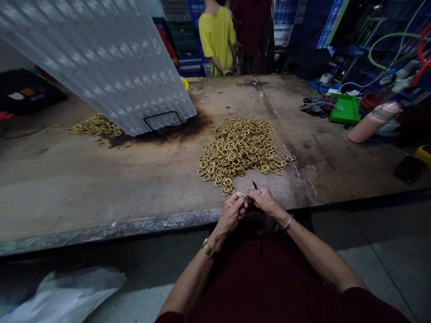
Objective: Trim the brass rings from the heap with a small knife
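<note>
Close to the front edge of the table, my left hand (233, 211) is closed in a pinch on what looks like one brass-coloured ring, mostly hidden by the fingers. Meeting it fingertip to fingertip, my right hand (266, 202) is wrapped round a small knife (256, 187) whose dark pointed blade sticks up past the thumb. Just beyond both hands lies a heap of brass-coloured rings (239, 146), a few of them trailing toward my left fingers.
A tall translucent ribbed panel stack (134, 67) stands on the wooden table (84, 188), with another pile of rings (96, 125) behind it. At right are a green tray (346, 109), a pink bottle (373, 122) and hoses. A person in yellow (217, 36) stands beyond the table.
</note>
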The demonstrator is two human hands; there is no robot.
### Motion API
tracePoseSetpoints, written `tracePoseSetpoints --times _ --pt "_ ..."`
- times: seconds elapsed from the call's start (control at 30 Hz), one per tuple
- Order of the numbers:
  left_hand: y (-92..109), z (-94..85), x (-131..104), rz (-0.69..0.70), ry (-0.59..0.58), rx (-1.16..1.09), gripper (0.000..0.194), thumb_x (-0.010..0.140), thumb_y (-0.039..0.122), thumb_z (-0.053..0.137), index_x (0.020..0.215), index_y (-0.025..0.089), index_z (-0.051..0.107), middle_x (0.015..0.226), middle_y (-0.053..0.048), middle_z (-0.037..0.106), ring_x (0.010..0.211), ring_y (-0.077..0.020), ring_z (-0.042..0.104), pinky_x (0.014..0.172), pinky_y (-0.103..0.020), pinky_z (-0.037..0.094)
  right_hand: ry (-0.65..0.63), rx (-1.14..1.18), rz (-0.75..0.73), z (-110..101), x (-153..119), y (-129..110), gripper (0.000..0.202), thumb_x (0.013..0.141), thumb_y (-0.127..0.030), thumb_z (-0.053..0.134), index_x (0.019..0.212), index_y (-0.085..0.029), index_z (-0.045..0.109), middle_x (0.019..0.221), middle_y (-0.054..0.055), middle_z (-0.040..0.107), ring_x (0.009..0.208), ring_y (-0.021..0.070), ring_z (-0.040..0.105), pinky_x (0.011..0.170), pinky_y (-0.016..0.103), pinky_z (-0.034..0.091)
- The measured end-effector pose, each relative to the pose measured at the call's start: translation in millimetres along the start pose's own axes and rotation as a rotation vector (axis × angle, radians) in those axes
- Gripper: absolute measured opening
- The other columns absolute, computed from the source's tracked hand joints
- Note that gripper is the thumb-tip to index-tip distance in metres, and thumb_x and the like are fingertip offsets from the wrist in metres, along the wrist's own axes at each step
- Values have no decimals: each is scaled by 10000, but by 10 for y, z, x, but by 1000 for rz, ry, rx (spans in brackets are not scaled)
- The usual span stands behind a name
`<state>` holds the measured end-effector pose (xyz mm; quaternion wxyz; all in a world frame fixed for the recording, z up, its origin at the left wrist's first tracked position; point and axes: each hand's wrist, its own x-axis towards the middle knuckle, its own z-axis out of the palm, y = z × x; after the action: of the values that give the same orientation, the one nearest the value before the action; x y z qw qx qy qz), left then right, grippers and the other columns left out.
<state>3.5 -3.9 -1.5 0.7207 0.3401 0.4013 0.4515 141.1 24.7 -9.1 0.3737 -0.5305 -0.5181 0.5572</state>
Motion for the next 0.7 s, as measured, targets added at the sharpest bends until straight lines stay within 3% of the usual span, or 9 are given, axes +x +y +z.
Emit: tracePoseSetpoints --times 0.13,0.27,0.47,0.7 --pt "-8 20 -9 7 10 -16 373 698 479 676 742 169 474 603 62 491 399 -14 300 384 -151 209 21 -34 -7 -12 7 -15 267 737 -430 501 694 -171 550 531 -40 513 418 64 368 426 196 298" --pt "0 21 -9 33 36 -11 381 696 487 675 750 172 468 608 64 494 402 -17 311 384 -153 211 139 -291 -140 -38 -22 -25 190 767 -317 482 660 -175 548 546 -26 515 497 86 419 499 197 325" --pt "-11 -10 12 73 46 56 387 727 520 638 755 171 474 625 55 504 421 -22 325 393 -156 218 -7 -722 -360 -54 -130 -39 112 751 -153 471 729 -185 576 590 -12 537 530 109 429 537 218 282" --pt "-42 -27 18 103 65 116 382 744 528 617 756 175 474 625 50 519 425 -29 335 400 -165 230 -38 -877 -409 -50 -154 -36 161 761 -125 453 819 -182 592 697 25 601 637 141 511 592 230 290"
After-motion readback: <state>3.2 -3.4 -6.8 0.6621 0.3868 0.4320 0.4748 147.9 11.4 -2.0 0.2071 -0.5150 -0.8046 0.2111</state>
